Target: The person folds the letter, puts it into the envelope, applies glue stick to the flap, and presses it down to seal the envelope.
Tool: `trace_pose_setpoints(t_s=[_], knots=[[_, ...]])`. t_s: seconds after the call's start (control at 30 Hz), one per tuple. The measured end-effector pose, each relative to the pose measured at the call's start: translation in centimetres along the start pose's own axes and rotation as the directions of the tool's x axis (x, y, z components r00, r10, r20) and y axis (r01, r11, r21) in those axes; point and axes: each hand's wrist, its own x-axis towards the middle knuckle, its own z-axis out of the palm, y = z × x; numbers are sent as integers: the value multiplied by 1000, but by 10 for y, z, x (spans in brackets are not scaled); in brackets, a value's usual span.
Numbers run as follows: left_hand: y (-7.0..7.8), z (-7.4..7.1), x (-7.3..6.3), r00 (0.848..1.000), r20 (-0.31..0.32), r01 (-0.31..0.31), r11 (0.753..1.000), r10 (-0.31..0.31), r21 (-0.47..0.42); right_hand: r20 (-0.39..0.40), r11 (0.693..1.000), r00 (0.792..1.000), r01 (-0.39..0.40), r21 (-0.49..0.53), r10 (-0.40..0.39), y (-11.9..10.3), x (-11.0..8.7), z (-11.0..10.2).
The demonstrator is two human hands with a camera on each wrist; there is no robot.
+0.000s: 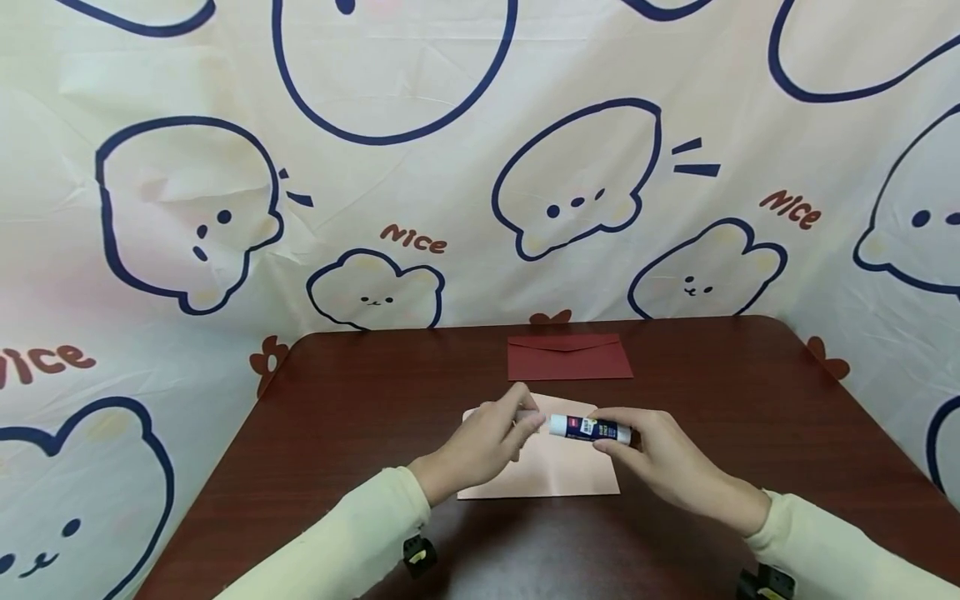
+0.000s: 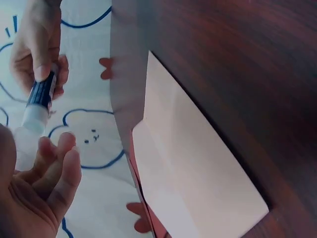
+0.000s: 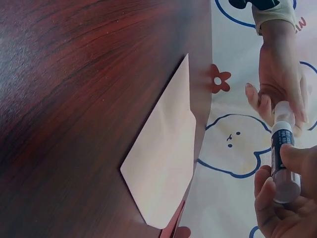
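My right hand (image 1: 667, 454) grips a glue stick (image 1: 588, 428) with a dark blue label, between thumb and fingers. It lies nearly level over the table, its white collar pointing left. My left hand (image 1: 480, 437) pinches a translucent cap (image 3: 284, 110) at that end; in the head view the fingers mostly hide the cap. In the left wrist view, cap and collar line up end to end. Below both hands lies a pale pink paper piece (image 1: 562, 467), shaped like an envelope with its flap unfolded away from me.
A red envelope (image 1: 570, 358), flap closed, lies farther back on the dark brown wooden table (image 1: 360, 400). Beyond the table's back and side edges hangs a white cloth (image 1: 465, 183) printed with cartoon outlines.
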Motion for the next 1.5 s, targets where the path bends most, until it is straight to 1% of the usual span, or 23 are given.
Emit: trace_pose_setpoints(t_s=[0.07, 0.2, 0.23, 0.3, 0.4, 0.5, 0.57, 0.73, 0.97, 1.13, 1.3, 1.4, 1.5], knots=[[-4, -3, -1, 999, -42, 21, 1000, -21, 11, -3, 1000, 1000, -19, 1, 19, 1, -1, -1], [-12, -9, -3, 991, -130, 53, 994, -40, 98, 9, 999, 999, -47, 5, 47, 3, -2, -4], [-14, -11, -3, 987, -156, 64, 990, -44, 123, 12, 999, 999, -50, 6, 50, 3, -2, -4], [-17, -14, -4, 978, -200, 91, 986, -61, 143, 12, 999, 999, -50, 7, 50, 4, -2, -4], [-24, -18, -6, 959, -267, 140, 979, -96, 151, 17, 999, 999, -50, 10, 50, 6, -1, -5], [-30, -21, -8, 943, -304, 188, 972, -138, 139, 27, 998, 998, -63, 17, 63, 8, -1, -6], [-34, -24, -9, 936, -311, 213, 968, -162, 136, 35, 997, 996, -78, 21, 78, 9, 0, -7], [-47, -32, -14, 927, -305, 271, 953, -220, 137, 42, 995, 994, -98, 20, 97, 11, 1, -9], [-70, -44, -21, 907, -286, 370, 909, -308, 194, 45, 995, 994, -103, 15, 102, 14, 1, -9], [-90, -53, -27, 899, -271, 409, 882, -345, 234, 57, 992, 991, -120, 27, 119, 14, 1, -10], [-108, -59, -33, 886, -252, 451, 848, -388, 279, 71, 990, 988, -139, 25, 136, 14, 2, -11], [-118, -61, -36, 886, -233, 459, 833, -401, 308, 73, 990, 988, -140, 22, 138, 15, 2, -10], [-125, -62, -40, 890, -209, 455, 825, -406, 335, 72, 991, 989, -131, 17, 129, 17, 2, -9]])
